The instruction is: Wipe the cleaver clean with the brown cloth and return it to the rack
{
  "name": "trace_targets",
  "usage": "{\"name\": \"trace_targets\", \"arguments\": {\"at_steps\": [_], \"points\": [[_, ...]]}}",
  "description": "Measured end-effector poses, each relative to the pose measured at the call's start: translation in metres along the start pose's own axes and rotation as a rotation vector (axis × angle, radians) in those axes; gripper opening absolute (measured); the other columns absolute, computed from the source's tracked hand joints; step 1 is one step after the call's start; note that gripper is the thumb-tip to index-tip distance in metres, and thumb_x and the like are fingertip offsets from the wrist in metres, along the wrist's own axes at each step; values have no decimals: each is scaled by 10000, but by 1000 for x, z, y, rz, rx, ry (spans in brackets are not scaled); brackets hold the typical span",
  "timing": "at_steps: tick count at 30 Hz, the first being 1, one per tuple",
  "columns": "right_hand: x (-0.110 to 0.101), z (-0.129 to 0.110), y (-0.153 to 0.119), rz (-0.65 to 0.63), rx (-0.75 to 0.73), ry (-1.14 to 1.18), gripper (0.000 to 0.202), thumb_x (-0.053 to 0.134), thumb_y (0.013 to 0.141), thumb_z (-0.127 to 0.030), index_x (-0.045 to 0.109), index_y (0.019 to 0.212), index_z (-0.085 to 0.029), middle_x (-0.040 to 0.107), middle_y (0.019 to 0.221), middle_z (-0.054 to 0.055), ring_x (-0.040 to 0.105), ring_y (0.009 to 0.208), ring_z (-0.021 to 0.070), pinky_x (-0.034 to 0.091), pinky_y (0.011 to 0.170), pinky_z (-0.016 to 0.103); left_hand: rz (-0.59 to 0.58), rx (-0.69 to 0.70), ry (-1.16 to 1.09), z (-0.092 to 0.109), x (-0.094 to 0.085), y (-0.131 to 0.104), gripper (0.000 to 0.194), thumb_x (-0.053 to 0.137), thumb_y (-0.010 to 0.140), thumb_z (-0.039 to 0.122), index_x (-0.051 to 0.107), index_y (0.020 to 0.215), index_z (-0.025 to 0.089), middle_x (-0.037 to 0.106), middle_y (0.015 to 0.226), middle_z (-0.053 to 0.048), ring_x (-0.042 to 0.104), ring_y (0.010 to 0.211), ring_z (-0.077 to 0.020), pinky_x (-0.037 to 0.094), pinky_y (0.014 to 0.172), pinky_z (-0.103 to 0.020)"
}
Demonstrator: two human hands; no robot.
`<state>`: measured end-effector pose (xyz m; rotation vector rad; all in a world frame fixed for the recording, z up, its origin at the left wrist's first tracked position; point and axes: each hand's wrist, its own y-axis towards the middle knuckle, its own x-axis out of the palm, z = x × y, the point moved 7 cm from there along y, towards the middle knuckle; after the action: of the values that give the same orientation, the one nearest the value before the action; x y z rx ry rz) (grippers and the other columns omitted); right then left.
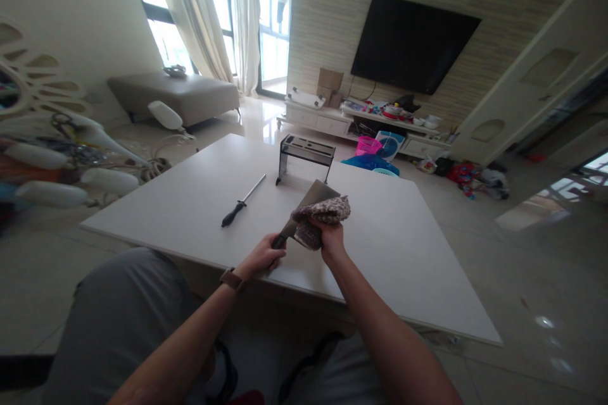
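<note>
My left hand (264, 253) is closed around the dark handle of a cleaver (317, 192), whose broad blade points away from me over the white table (389, 247). A purplish-brown patterned cloth (327, 209) is bunched in my right hand (332, 238) and lies against the blade, covering part of it. Most of the right fingers are hidden by the cloth. To the left, a honing steel (244, 204) with a black handle rests on the tabletop. Beyond the blade stands a knife block (306, 155) with a slotted black top and see-through sides.
White lamp shades (111, 178) on curved arms crowd the table's left side. Past the far edge are a pink basket (368, 145) and a blue plastic bag (368, 164) near a low TV cabinet (320, 119). A grey bench (175, 95) stands by the window.
</note>
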<state>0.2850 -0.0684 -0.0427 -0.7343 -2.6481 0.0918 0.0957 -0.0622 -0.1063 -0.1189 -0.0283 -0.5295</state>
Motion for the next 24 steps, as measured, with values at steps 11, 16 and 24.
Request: {"name": "trace_targets", "arguments": {"at_steps": [11, 16, 24], "points": [[-27, -40, 25, 136, -89, 182, 386, 901, 423, -175, 745, 774, -130, 788, 788, 45, 735, 706, 253, 630, 664, 388, -59, 10, 35, 10, 11, -2, 164, 627, 678, 150, 484, 743, 200, 428, 495, 110, 431, 312, -77, 301, 304, -181], [-32, -45, 30, 161, -103, 201, 383, 904, 438, -181, 735, 778, -132, 787, 784, 50, 744, 707, 270, 643, 664, 418, -79, -14, 26, 12, 11, -3, 164, 616, 665, 134, 484, 737, 200, 427, 493, 111, 430, 312, -76, 291, 308, -182], [5, -26, 13, 26, -8, 115, 403, 901, 461, -212, 760, 832, -143, 801, 827, 51, 754, 764, 251, 629, 728, 365, -44, 9, -54, 5, -3, -5, 170, 654, 700, 184, 496, 762, 198, 449, 455, 108, 428, 301, -82, 298, 308, -175]]}}
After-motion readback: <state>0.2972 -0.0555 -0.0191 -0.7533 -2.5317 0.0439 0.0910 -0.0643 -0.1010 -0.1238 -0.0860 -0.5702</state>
